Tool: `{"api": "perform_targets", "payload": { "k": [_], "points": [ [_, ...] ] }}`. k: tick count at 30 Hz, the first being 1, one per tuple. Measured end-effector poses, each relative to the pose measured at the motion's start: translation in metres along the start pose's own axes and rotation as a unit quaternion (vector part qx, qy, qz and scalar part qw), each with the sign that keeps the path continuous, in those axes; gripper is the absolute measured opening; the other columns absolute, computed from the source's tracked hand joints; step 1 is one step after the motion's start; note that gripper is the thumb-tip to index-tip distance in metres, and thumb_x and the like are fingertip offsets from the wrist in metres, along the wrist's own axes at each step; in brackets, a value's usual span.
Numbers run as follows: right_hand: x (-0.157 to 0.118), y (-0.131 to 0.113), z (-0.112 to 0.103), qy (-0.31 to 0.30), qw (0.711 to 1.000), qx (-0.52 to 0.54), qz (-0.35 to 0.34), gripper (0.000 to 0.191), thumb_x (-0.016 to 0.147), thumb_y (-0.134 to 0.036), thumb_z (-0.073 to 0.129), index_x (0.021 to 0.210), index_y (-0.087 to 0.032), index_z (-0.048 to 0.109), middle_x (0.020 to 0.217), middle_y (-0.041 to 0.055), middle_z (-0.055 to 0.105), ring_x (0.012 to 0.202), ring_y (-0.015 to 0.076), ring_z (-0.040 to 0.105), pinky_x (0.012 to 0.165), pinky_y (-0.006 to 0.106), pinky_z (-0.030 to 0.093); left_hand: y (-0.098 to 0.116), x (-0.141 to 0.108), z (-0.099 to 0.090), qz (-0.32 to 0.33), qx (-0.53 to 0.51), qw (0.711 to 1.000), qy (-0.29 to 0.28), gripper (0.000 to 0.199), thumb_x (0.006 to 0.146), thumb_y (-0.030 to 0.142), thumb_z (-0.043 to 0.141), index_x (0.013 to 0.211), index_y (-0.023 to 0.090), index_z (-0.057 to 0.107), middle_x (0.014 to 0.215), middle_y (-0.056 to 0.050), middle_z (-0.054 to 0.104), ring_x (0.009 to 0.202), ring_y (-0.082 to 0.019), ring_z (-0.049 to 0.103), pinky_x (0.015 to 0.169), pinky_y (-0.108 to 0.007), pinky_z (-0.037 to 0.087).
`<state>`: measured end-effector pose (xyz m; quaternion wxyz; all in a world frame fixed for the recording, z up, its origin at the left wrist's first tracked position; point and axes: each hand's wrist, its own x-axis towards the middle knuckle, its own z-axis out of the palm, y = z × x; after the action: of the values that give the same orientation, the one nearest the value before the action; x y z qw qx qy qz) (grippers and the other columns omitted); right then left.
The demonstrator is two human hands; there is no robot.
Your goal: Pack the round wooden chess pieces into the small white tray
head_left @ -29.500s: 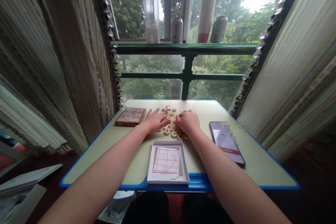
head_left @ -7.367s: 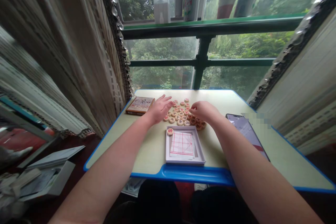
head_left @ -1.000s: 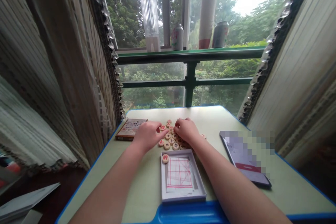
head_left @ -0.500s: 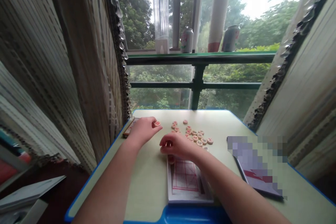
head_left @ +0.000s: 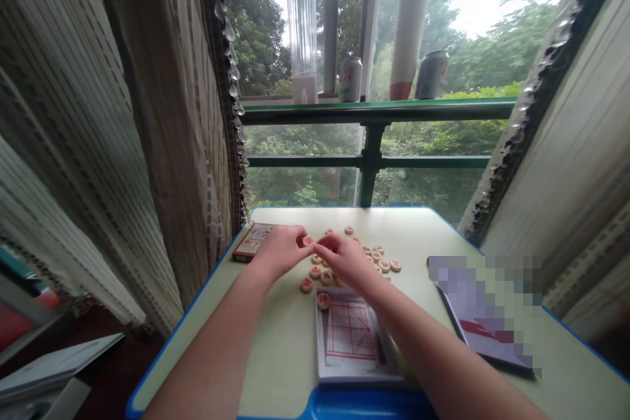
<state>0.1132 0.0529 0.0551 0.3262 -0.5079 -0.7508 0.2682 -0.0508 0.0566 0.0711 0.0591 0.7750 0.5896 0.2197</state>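
Observation:
My left hand pinches a round wooden Chinese chess piece with a red character, held above the table. Close against it on the right is my right hand, its fingers curved and thumb low, fingertips at the piece's edge; I see nothing held in it. Beneath and behind the right hand lie several more chess pieces, some hidden by it. A shallow white box holds a folded paper board with red lines, and one red-marked piece sits in its upper left corner.
A box lid with dark writing lies left, partly behind my left hand. At right is a purple flat object, partly pixelated. The pale table has a blue edge. Cans and stacked cups stand on the window ledge.
My right hand has moved up and away from the white box's corner towards the left hand. The left hand, with its chess piece, has shifted slightly right and down. The hands now meet.

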Motion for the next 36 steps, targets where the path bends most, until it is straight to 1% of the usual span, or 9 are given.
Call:
{"api": "perform_targets", "payload": {
  "k": [5, 8, 10, 13, 15, 17, 22, 26, 36],
  "points": [
    [0.003, 0.002, -0.006, 0.016, 0.983, 0.173, 0.062, 0.018, 0.073, -0.03, 0.061, 0.078, -0.014, 0.067, 0.078, 0.0056, 0.069, 0.071, 0.0145, 0.062, 0.061, 0.023, 0.046, 0.012, -0.004, 0.006, 0.041, 0.034, 0.998, 0.017, 0.027, 0.075, 0.045, 0.058, 0.071, 0.019, 0.063, 0.074, -0.003, 0.067, 0.069, -0.017, 0.058, 0.06, -0.025, 0.035],
    [0.0, -0.001, -0.019, 0.019, 0.979, 0.184, 0.09, 0.014, 0.069, -0.025, 0.062, 0.075, -0.014, 0.066, 0.074, 0.004, 0.068, 0.062, 0.0116, 0.058, 0.054, 0.021, 0.042, 0.014, -0.006, 0.002, 0.066, 0.016, 0.998, 0.006, 0.033, 0.072, 0.051, 0.06, 0.081, 0.019, 0.065, 0.075, -0.003, 0.068, 0.07, -0.017, 0.058, 0.062, -0.025, 0.037],
    [-0.005, -0.004, -0.031, -0.009, 0.988, 0.125, 0.084, 0.012, 0.068, -0.023, 0.061, 0.075, -0.014, 0.066, 0.069, 0.0031, 0.067, 0.058, 0.0105, 0.055, 0.051, 0.021, 0.039, 0.014, -0.009, -0.004, 0.07, -0.018, 0.997, -0.025, 0.04, 0.07, 0.054, 0.061, 0.087, 0.019, 0.066, 0.076, -0.002, 0.068, 0.068, -0.016, 0.058, 0.06, -0.024, 0.037],
    [-0.019, -0.002, -0.045, -0.052, 0.997, 0.026, 0.05, 0.013, 0.067, -0.022, 0.062, 0.076, -0.016, 0.068, 0.069, 0.0027, 0.067, 0.059, 0.0116, 0.055, 0.051, 0.021, 0.038, 0.018, -0.014, -0.013, 0.079, -0.061, 0.984, -0.15, 0.039, 0.069, 0.053, 0.062, 0.082, 0.017, 0.068, 0.067, -0.001, 0.065, 0.059, -0.013, 0.055, 0.054, -0.023, 0.035],
    [-0.03, 0.003, -0.048, -0.066, 0.998, 0.001, 0.004, 0.014, 0.07, -0.023, 0.06, 0.079, -0.018, 0.068, 0.073, 0.0019, 0.068, 0.062, 0.0121, 0.057, 0.054, 0.022, 0.039, 0.022, -0.018, -0.017, 0.092, -0.067, 0.97, -0.214, 0.033, 0.069, 0.047, 0.063, 0.081, 0.017, 0.07, 0.065, 0.0, 0.065, 0.057, -0.012, 0.053, 0.052, -0.022, 0.033],
    [-0.04, 0.009, -0.045, -0.069, 0.996, -0.024, -0.047, 0.013, 0.072, -0.022, 0.058, 0.079, -0.018, 0.069, 0.074, 0.0016, 0.068, 0.065, 0.0121, 0.057, 0.058, 0.022, 0.039, 0.027, -0.021, -0.018, 0.114, -0.054, 0.962, -0.243, 0.032, 0.066, 0.044, 0.066, 0.082, 0.017, 0.071, 0.066, 0.0, 0.064, 0.056, -0.011, 0.052, 0.05, -0.021, 0.032],
    [-0.053, 0.013, -0.029, -0.124, 0.976, -0.147, -0.1, 0.012, 0.074, -0.026, 0.061, 0.079, -0.02, 0.07, 0.076, 0.0024, 0.069, 0.067, 0.013, 0.057, 0.06, 0.022, 0.037, 0.035, -0.025, -0.011, 0.14, 0.013, 0.956, -0.257, 0.029, 0.065, 0.038, 0.067, 0.087, 0.021, 0.074, 0.067, 0.0, 0.064, 0.056, -0.011, 0.051, 0.051, -0.022, 0.031],
    [-0.054, 0.013, -0.023, -0.12, 0.958, -0.233, -0.114, 0.017, 0.078, -0.033, 0.059, 0.081, -0.022, 0.071, 0.075, 0.0037, 0.068, 0.068, 0.0153, 0.056, 0.057, 0.023, 0.034, 0.035, -0.025, -0.006, 0.142, 0.053, 0.957, -0.246, 0.028, 0.066, 0.037, 0.065, 0.086, 0.021, 0.074, 0.069, -0.001, 0.066, 0.058, -0.012, 0.052, 0.052, -0.023, 0.032],
    [-0.055, 0.014, -0.026, -0.151, 0.94, -0.279, -0.125, 0.019, 0.08, -0.03, 0.056, 0.084, -0.023, 0.072, 0.076, 0.0055, 0.069, 0.067, 0.0165, 0.057, 0.056, 0.025, 0.033, 0.039, -0.026, -0.001, 0.151, 0.067, 0.953, -0.254, 0.02, 0.066, 0.032, 0.063, 0.078, 0.02, 0.074, 0.065, -0.001, 0.065, 0.057, -0.013, 0.053, 0.053, -0.024, 0.033]
  ]
}}
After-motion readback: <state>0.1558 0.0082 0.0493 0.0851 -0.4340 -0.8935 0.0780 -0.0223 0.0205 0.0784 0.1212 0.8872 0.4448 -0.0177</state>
